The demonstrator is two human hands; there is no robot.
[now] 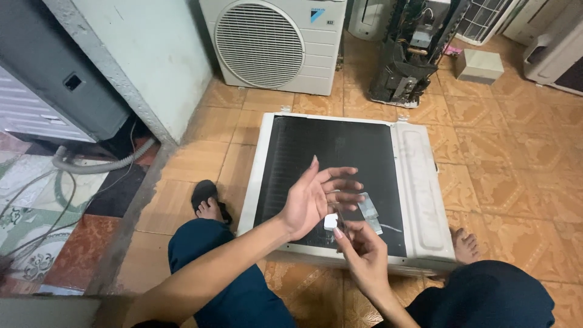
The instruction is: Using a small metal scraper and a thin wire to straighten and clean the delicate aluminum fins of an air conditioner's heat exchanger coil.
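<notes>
An air-conditioner outdoor unit (pixel 419 182) lies flat on the tiled floor (pixel 516 158), its dark coil face (pixel 328 152) upward, between the seated person's legs. Left hand (pixel 316 197) hovers above the coil, palm open, fingers spread, holding nothing. Right hand (pixel 364 252) pinches a small white piece (pixel 330 221) (kind unclear) just below the left palm. Judged: a small-part handling step; next move calls for a steady, fine pinch.

Patterned orange tile floor (pixel 516 158); pale green wall (pixel 152 54) at left; grey hose (pixel 97 165) below.
</notes>
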